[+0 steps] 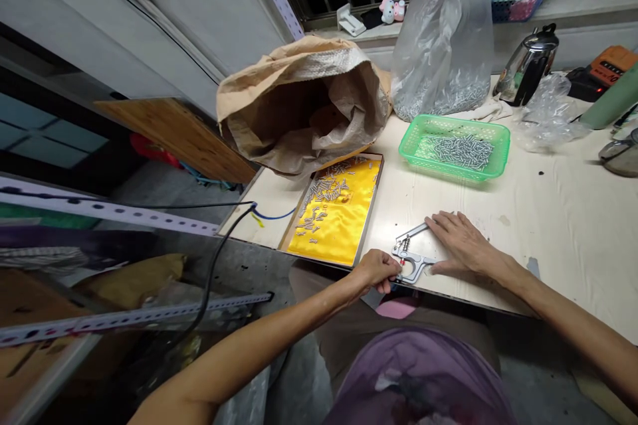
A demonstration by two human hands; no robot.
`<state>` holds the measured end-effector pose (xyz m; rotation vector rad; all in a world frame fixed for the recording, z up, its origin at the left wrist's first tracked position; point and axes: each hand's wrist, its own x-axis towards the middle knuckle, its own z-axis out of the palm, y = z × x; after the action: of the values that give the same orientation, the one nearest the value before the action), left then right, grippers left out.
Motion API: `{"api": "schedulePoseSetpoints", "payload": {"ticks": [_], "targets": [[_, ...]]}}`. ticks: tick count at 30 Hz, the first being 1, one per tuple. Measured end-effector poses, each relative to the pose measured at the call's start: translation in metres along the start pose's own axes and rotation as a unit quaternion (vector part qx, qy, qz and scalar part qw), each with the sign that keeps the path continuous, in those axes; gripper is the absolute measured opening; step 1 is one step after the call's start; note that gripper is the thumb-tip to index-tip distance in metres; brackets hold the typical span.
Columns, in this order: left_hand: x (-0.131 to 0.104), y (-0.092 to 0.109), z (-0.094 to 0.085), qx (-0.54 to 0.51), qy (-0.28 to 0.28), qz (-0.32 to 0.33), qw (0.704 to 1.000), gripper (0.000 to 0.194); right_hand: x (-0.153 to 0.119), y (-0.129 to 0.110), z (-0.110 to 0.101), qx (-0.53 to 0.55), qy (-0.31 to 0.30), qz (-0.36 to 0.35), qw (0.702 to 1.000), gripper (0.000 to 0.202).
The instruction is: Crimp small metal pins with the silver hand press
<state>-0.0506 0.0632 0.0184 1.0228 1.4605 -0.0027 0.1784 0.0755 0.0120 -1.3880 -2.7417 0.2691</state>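
Silver hand pliers [415,264] with a spring, a C-shaped jaw and a small red part lie at the table's front edge, their handles spread apart. My right hand [463,244] grips them from the right, fingers over the upper handle and thumb by the lower one. At the jaw, my left hand [377,271] is closed in a pinch; whatever sits between its fingertips is too small to make out. To the left, a shallow tray lined with yellow cloth [343,232] carries many small metal pieces [329,189].
A green plastic basket [406,146] holds more small metal pieces. Behind stand a large open paper sack [299,106], overlapping the tray's far end, and a clear plastic bag [443,46]. A metal kettle [531,63] is at the back right. A black cable [214,265] hangs left.
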Motion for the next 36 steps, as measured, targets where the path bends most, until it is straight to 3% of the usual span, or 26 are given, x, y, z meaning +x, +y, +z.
{"api": "schedulePoseSetpoints", "payload": {"ticks": [7, 17, 20, 22, 24, 26, 30, 32, 36], "targets": [[0.003, -0.003, 0.000, -0.008, -0.004, -0.002, 1.000, 0.019, -0.002, -0.006, -0.005, -0.001, 0.030, -0.002, 1.000, 0.084], [0.001, -0.006, 0.001, -0.011, -0.005, 0.000, 1.000, 0.027, -0.010, -0.019, -0.010, 0.021, 0.020, 0.029, 0.999, 0.063], [-0.006, -0.006, 0.000, 0.036, 0.004, 0.010, 0.999, 0.030, -0.012, -0.020, -0.005, 0.022, 0.025, 0.032, 0.999, 0.060], [-0.012, -0.005, -0.001, 0.110, 0.050, 0.066, 0.990, 0.030, -0.014, -0.021, -0.003, 0.022, 0.030, 0.035, 0.999, 0.058], [-0.016, -0.004, 0.000, 0.203, 0.130, 0.168, 0.956, 0.023, -0.015, -0.022, -0.003, 0.020, 0.037, 0.036, 0.998, 0.056], [-0.016, 0.000, 0.004, 0.286, 0.186, 0.282, 0.897, 0.014, -0.015, -0.024, -0.003, 0.018, 0.041, 0.036, 0.998, 0.056], [-0.002, 0.015, 0.019, 0.390, 0.162, 0.443, 0.791, 0.038, -0.015, -0.025, -0.003, 0.022, 0.047, 0.037, 0.998, 0.064], [0.007, 0.024, 0.025, 0.427, 0.136, 0.467, 0.762, 0.049, -0.018, -0.023, -0.001, 0.028, 0.047, 0.036, 0.998, 0.070], [0.014, 0.036, 0.026, 0.495, 0.104, 0.451, 0.735, 0.066, -0.030, -0.013, 0.000, 0.026, 0.040, 0.048, 0.998, 0.082]]}}
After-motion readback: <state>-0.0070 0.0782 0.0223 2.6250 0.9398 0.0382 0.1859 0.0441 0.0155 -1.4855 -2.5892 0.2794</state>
